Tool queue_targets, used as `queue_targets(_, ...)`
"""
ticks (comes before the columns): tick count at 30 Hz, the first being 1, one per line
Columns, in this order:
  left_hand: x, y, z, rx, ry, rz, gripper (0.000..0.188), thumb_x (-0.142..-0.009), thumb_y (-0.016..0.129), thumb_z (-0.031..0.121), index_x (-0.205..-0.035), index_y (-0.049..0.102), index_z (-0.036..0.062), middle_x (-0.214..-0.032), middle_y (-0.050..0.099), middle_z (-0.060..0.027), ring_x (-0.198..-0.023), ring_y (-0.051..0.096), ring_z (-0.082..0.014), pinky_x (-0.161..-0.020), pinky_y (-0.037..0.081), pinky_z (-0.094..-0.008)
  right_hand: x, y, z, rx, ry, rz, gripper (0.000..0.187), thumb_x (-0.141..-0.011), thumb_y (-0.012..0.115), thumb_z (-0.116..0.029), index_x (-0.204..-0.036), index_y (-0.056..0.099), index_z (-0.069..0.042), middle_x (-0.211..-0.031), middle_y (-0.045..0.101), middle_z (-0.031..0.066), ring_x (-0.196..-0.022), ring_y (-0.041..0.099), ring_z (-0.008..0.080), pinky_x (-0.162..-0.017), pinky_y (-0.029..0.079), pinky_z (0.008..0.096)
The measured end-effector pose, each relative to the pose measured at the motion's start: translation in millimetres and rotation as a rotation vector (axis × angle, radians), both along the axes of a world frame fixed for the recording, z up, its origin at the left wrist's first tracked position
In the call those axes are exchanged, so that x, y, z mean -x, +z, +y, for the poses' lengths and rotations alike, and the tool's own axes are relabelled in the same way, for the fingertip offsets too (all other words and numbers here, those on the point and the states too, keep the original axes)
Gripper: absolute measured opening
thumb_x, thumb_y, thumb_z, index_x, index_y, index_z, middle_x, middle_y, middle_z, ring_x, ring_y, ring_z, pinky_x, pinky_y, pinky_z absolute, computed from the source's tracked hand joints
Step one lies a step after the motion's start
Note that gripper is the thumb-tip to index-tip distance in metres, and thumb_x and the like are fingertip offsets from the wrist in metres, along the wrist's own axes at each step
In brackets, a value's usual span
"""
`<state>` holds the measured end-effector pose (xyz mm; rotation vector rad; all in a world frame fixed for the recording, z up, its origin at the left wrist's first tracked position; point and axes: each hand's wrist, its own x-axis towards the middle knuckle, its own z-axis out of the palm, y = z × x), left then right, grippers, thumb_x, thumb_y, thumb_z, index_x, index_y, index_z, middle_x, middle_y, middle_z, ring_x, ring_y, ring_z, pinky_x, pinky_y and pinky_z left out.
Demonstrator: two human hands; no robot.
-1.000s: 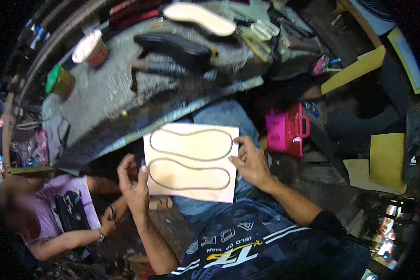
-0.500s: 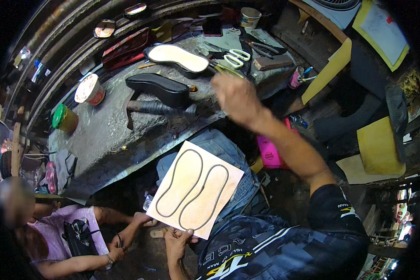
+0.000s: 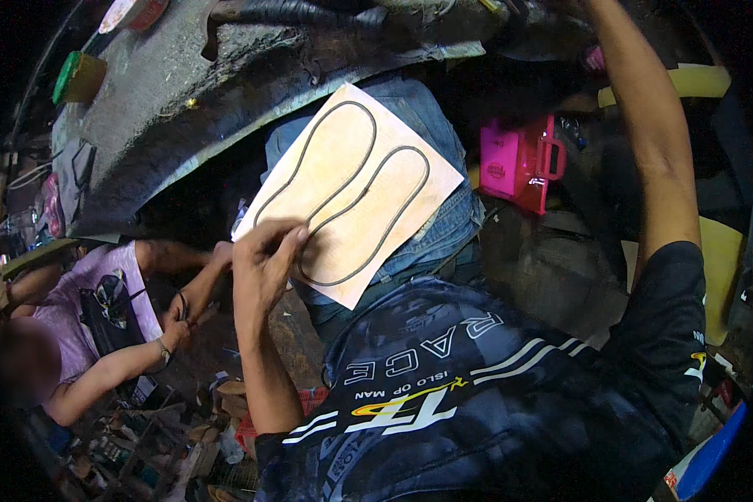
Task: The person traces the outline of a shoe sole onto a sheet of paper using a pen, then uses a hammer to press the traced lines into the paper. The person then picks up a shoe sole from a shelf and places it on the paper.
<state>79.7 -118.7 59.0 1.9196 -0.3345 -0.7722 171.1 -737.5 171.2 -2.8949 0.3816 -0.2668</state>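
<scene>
A pale, square sheet point(image 3: 335, 176) lies tilted across my denim-covered lap. On it run two dark sole-shaped outlines point(image 3: 371, 186), side by side. My left hand point(image 3: 268, 255) is over the sheet's lower left part, by the heel ends of the outlines. Its thumb and forefinger are pressed together, and what they hold, if anything, is hidden. My right forearm point(image 3: 665, 142) stretches up toward the top right, and the hand itself is beyond the picture's upper edge.
A grey workbench point(image 3: 155, 109) with a worn edge spans the upper left, bearing a green-lidded jar point(image 3: 79, 78). A bright pink plastic case point(image 3: 519, 163) is right of my lap. At the left sits another person point(image 3: 109, 301) in a light purple top.
My left hand has moved from the sheet's lower edge onto its surface. My right hand has gone from above the bench out of view. The view has tilted down.
</scene>
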Motion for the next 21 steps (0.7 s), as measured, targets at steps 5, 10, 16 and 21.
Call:
queue_targets(5, -29, -17, -66, 0.135, -0.409, -0.398, 0.027, -0.095, 0.079, 0.009, -0.121, 0.082, 0.0036, -0.101, 0.076, -0.0117, -0.088, 0.074, -0.0239, -0.08, 0.056, -0.035, 90, 36, 60, -0.13, -0.015, -0.194, 0.037, -0.101, 0.071, -0.02, -0.13, 0.076, 0.002, -0.104, 0.079, 0.0116, -0.087, 0.071, 0.021, -0.077, 0.057, 0.0394)
queue_targets(10, -46, -25, -83, 0.117, -0.719, -0.447, 0.031, -0.089, 0.079, 0.006, -0.119, 0.083, 0.0083, -0.1, 0.075, -0.0121, -0.087, 0.073, -0.0295, -0.081, 0.058, -0.0395, 237, -35, 190, -0.484, 0.15, -0.046, 0.062, -0.087, 0.093, -0.018, -0.143, 0.07, -0.009, -0.115, 0.076, 0.0047, -0.114, 0.07, 0.0161, -0.101, 0.056, 0.0328)
queue_targets(16, -54, -34, -89, 0.121, -0.688, -0.167, 0.025, -0.093, 0.078, 0.003, -0.117, 0.083, 0.0091, -0.104, 0.076, -0.0068, -0.087, 0.069, -0.0183, -0.079, 0.056, -0.0348, 308, -97, 319, -0.774, -0.064, 0.293, 0.055, -0.083, 0.094, -0.017, -0.132, 0.074, -0.003, -0.117, 0.079, 0.0106, -0.1, 0.075, 0.0191, -0.088, 0.059, 0.0357)
queue_targets(21, -57, -39, -85, 0.137, -0.64, -0.06, 0.024, -0.095, 0.076, 0.003, -0.118, 0.081, 0.0096, -0.105, 0.073, -0.0057, -0.09, 0.066, -0.0166, -0.081, 0.053, -0.0332, 307, -96, 346, -0.628, -0.05, 0.239, 0.044, -0.087, 0.085, -0.017, -0.128, 0.076, -0.003, -0.124, 0.08, 0.0189, -0.108, 0.079, 0.0344, -0.093, 0.061, 0.0415)
